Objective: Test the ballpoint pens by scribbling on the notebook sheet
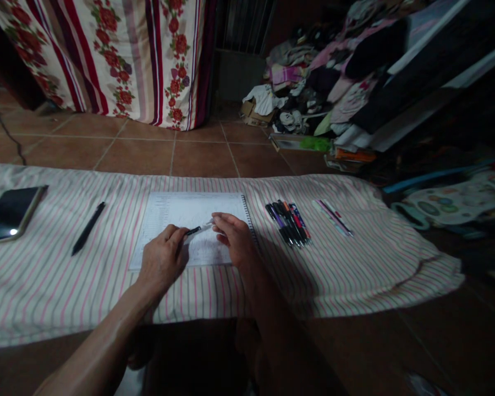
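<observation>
My left hand [164,256] is closed, with thumb and fingers pinching the dark end of a pen [193,230]. The pen's pale, clear-looking end is pinched in the fingertips of my right hand [234,235]. Between the hands the pen slants slightly up to the right; I cannot tell whether it is whole or in two parts. Below it lies an open spiral notebook [160,212] with faint writing and its coil along the right edge.
Several pens [289,223] lie grouped right of the notebook, with slim pens or refills [334,217] beyond them. On the left rest a black pen [88,228] and a tablet or phone [12,212]. A striped cloth [355,275] covers the low surface. Clothes [289,77] are heaped behind.
</observation>
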{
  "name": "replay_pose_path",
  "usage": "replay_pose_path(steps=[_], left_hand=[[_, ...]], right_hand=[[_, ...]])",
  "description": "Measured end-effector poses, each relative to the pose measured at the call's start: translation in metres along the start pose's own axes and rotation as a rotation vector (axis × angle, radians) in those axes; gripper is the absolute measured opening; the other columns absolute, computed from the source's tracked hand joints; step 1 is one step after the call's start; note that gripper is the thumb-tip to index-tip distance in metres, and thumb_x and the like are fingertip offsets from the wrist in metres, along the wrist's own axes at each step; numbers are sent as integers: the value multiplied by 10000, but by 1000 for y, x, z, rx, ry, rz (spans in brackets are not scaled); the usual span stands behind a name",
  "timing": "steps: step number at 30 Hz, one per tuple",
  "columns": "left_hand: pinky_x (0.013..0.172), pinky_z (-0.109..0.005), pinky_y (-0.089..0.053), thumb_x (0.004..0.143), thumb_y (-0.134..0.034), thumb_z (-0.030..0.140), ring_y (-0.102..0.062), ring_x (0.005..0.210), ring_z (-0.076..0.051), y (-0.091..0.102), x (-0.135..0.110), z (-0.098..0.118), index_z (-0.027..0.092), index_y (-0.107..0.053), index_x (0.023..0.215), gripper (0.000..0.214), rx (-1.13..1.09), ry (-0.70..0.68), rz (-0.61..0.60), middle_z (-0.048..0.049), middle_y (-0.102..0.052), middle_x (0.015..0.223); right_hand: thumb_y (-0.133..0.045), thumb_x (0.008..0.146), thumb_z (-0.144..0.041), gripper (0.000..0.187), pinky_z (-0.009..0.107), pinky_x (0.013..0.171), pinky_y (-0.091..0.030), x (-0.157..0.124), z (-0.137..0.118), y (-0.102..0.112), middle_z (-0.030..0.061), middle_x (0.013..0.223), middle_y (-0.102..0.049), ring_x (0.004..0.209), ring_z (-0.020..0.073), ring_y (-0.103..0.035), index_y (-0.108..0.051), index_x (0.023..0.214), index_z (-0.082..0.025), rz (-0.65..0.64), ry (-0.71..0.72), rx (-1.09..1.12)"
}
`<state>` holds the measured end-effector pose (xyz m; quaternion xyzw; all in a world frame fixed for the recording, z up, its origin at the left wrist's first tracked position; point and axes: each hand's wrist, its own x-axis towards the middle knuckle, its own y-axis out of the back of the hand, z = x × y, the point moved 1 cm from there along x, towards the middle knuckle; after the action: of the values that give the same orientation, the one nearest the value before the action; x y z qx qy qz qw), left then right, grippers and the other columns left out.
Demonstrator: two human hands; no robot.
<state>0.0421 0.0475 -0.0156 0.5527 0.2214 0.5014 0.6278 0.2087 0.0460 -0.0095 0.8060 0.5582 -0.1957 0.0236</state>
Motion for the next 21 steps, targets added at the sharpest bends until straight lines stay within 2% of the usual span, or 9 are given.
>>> replay_pose_path(steps=[7, 12, 16, 21], left_hand=[[585, -267, -438, 882, -366, 228, -618, 741, -175, 2, 1, 1, 172, -591, 1080, 305, -12, 12, -29, -49, -631, 928], [586, -255, -440, 891, -358, 241, -619, 740, -164, 1, 1, 0, 180, -594, 1062, 298, -28, 22, -19, -43, -632, 926], [580, -244, -437, 893, -359, 245, -617, 732, -154, 2, 1, 1, 185, -593, 1058, 293, -39, 21, -16, -41, -635, 929], [580, -249, -440, 889, -367, 242, -622, 744, -161, 3, 2, 2, 177, -597, 1055, 290, -47, 36, -29, -45, -636, 933]], right_hand=[[-701, 586, -387, 314, 220, 579, -393, 2, 1, 1, 6, 783, -650, 686, 114, -563, -654, 830, -194, 32, 2, 4], [-696, 594, -381, 298, 214, 575, -382, 3, 1, 4, 2, 802, -651, 683, 109, -558, -666, 836, -210, 7, 28, 8], [-690, 593, -362, 310, 201, 560, -373, 4, 2, 5, 6, 862, -672, 685, 98, -564, -671, 867, -217, -27, -1, 83], [-705, 572, -329, 316, 186, 532, -370, 6, 3, 5, 30, 900, -694, 678, 94, -581, -665, 858, -201, -10, -38, 167]])
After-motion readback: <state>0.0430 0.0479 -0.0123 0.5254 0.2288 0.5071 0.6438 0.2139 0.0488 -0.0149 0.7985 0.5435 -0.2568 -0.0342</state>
